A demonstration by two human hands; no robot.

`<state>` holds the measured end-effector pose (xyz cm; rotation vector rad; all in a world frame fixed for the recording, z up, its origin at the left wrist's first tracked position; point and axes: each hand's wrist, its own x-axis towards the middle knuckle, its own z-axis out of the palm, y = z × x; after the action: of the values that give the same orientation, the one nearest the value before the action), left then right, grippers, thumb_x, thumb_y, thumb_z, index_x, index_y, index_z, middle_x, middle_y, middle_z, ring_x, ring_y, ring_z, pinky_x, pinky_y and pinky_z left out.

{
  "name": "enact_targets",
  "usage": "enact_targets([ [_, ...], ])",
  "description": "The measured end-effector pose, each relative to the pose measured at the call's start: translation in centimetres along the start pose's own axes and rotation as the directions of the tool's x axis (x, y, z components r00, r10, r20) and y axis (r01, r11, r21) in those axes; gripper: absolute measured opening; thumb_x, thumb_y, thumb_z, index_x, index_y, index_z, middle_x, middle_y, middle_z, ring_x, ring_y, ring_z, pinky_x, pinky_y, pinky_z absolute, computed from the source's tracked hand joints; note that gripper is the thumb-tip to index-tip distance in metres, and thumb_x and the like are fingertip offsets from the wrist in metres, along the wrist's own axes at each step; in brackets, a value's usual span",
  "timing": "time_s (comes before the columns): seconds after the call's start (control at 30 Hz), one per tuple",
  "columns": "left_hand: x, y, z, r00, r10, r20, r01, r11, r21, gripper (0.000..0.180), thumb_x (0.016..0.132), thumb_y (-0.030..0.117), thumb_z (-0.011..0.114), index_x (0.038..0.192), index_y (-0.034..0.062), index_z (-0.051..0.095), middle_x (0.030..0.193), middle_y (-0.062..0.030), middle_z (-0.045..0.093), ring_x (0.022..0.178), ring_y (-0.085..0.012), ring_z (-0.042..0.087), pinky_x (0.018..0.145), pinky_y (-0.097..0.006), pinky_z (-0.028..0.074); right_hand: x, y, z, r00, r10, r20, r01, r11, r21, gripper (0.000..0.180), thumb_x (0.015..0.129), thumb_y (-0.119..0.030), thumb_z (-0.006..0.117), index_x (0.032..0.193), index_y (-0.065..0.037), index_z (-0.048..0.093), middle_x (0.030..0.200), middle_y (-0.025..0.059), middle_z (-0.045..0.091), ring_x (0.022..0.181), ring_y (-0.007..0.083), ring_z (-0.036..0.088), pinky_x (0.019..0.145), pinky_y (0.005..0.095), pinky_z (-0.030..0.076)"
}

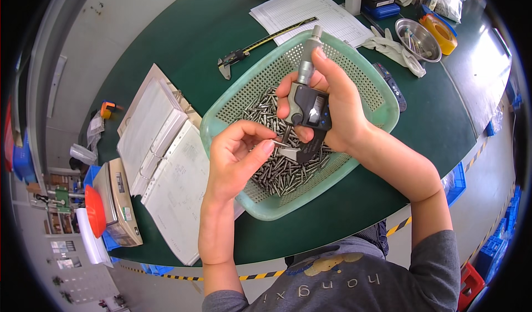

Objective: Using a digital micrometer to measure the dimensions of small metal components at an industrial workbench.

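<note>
My right hand [341, 104] is wrapped round a digital micrometer [310, 104], its thumb up by the silver thimble and its display facing me. With thumb and forefinger my left hand [235, 156] pinches a small metal pin [281, 144], which lies at the micrometer's measuring gap. Whether both jaws touch the pin is too small to tell. Both hands are above a pale green plastic basket [221, 109] with perforated walls. A heap of small metal pins [285, 179] fills the middle of that basket, partly hidden under my hands and the micrometer.
An open ring binder [172, 173] lies left of the basket, beside a weighing scale [119, 201]. Beyond the basket are a caliper [235, 57] and paper sheets [305, 12]. White gloves [396, 51], a metal bowl [418, 39] and yellow tape [440, 32] sit at far right.
</note>
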<state>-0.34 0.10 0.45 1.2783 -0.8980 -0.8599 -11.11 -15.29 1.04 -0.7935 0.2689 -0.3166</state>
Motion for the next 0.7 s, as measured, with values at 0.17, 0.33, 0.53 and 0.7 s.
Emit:
enact_targets([
  [0.17,0.07,-0.10,0.10,1.000,0.016,0.007,-0.016,1.000,0.014,0.014,0.079,0.001,0.060,0.092,-0.0028,0.056,0.088,-0.0076,0.060,0.080,-0.0104,0.055,0.073,-0.023,0.044,0.08,0.10,0.03,1.000,0.002,-0.017,-0.002,1.000,-0.019,0.062,0.084,-0.059,0.034,0.083,-0.001,0.055,0.066,0.0098,0.059,0.038,0.0133,0.045,0.038,0.0236,0.038],
  [0.33,0.10,-0.33,0.02,0.999,-0.025,-0.034,0.024,1.000,-0.020,0.014,0.078,0.001,0.061,0.091,-0.0016,0.056,0.086,-0.0049,0.058,0.078,-0.0088,0.053,0.071,-0.022,0.044,0.09,0.25,0.01,1.000,-0.015,-0.023,0.014,1.000,-0.024,0.062,0.086,-0.057,0.028,0.086,-0.001,0.055,0.067,0.0109,0.058,0.040,0.0148,0.046,0.037,0.0237,0.038],
  [0.53,0.15,-0.51,0.08,1.000,-0.029,-0.011,0.029,1.000,0.000,0.014,0.078,0.002,0.062,0.090,-0.0008,0.056,0.086,-0.0039,0.057,0.076,-0.0081,0.052,0.069,-0.022,0.043,0.30,0.43,-0.22,1.000,-0.021,-0.005,0.021,1.000,-0.004,0.063,0.086,-0.057,0.025,0.089,-0.001,0.054,0.069,0.0121,0.057,0.042,0.0156,0.047,0.037,0.0232,0.037],
  [0.7,0.13,-0.40,0.05,1.000,-0.024,0.005,0.024,1.000,0.018,0.014,0.079,0.003,0.061,0.091,-0.0011,0.056,0.085,-0.0033,0.057,0.076,-0.0074,0.052,0.069,-0.022,0.043,0.15,0.12,0.12,1.000,-0.005,-0.020,0.004,0.999,-0.051,0.062,0.085,-0.058,0.027,0.085,-0.002,0.055,0.067,0.0112,0.057,0.041,0.0148,0.046,0.037,0.0226,0.037],
])
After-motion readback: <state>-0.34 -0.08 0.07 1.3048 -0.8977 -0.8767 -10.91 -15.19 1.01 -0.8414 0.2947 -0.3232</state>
